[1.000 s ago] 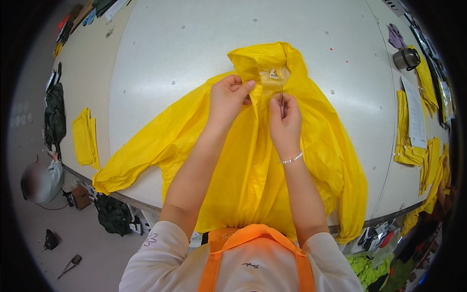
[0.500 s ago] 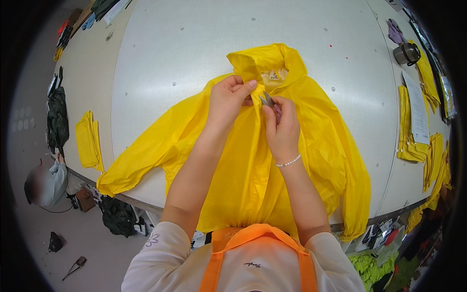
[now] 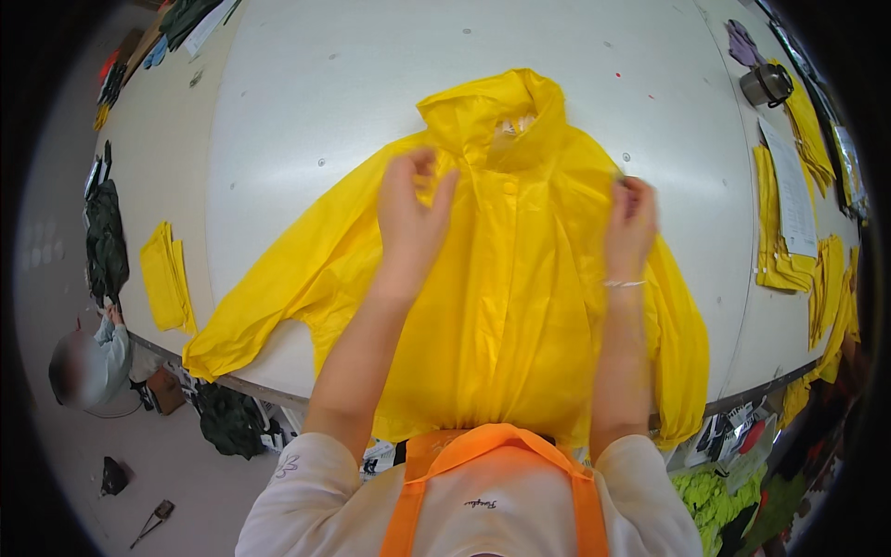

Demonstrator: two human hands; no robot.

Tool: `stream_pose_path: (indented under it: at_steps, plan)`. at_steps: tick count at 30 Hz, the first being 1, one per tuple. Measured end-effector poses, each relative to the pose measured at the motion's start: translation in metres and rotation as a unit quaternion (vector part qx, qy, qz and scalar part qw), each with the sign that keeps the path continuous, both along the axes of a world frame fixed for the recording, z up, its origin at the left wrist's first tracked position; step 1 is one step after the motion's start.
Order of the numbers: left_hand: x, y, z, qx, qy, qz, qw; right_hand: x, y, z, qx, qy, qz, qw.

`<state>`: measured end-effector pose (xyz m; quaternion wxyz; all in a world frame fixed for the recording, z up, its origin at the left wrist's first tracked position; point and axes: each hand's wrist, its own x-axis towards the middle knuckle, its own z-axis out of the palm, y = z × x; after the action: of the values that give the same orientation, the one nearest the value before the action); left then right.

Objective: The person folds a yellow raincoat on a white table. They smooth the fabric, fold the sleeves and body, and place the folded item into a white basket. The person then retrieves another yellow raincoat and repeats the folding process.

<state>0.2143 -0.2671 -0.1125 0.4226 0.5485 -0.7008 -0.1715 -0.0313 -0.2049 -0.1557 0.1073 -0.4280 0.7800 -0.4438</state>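
Note:
A yellow rain jacket [image 3: 483, 306] lies front up on the table, its collar [image 3: 455, 107] away from me and its front closed along the placket. A round yellow snap [image 3: 510, 187] shows below the collar. My left hand [image 3: 413, 209] hovers by the left side of the jacket's chest, thumb and fingers apart, holding nothing. Over the jacket's right shoulder, my right hand [image 3: 631, 218] is closed and smeared by motion. Only a dark tip of the small snips shows at its fingers; the rest is hidden in the hand.
Folded yellow pieces lie at the left [image 3: 165, 277] and right [image 3: 775, 223] of the pale table [image 3: 306, 84]. A paper sheet [image 3: 787, 190] covers part of the right stack. A metal cup [image 3: 767, 85] stands behind it. Another person [image 3: 93, 362] is at the far left edge.
Both hands have let go of the jacket front below the collar. My right hand has swung right with the snips; my left has drawn slightly left and opened. The placket now lies flat.

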Motion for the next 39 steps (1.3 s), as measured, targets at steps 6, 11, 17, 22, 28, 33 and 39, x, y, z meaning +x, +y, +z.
stream_pose_path:
  at_steps: [6,11,17,22,28,33,39]
  plan:
    - [-0.027,0.079,-0.018,0.254,-0.24,-0.135,0.927,-0.154,0.037,-0.039,0.249,0.217,-0.128,0.935]
    - [-0.013,0.106,-0.025,0.362,-0.315,-0.163,0.862,-0.079,0.052,0.012,0.048,0.277,0.023,0.96]
    - [0.017,0.135,-0.052,0.491,-0.051,-0.137,0.859,0.088,0.132,0.005,0.18,0.063,0.271,0.944]
    - [0.017,0.151,-0.063,0.57,0.191,-0.068,0.796,0.111,0.144,-0.02,0.199,0.048,0.243,0.948]
    - [0.005,0.158,-0.059,0.577,0.243,-0.033,0.779,0.114,0.148,-0.024,0.182,-0.248,0.148,0.94]
    - [0.002,0.17,-0.059,0.557,0.307,-0.005,0.772,0.115,0.149,-0.031,0.177,-0.313,0.137,0.923]
    - [-0.008,0.192,-0.055,0.555,0.439,0.052,0.705,0.118,0.155,-0.037,0.155,-0.406,0.145,0.889]
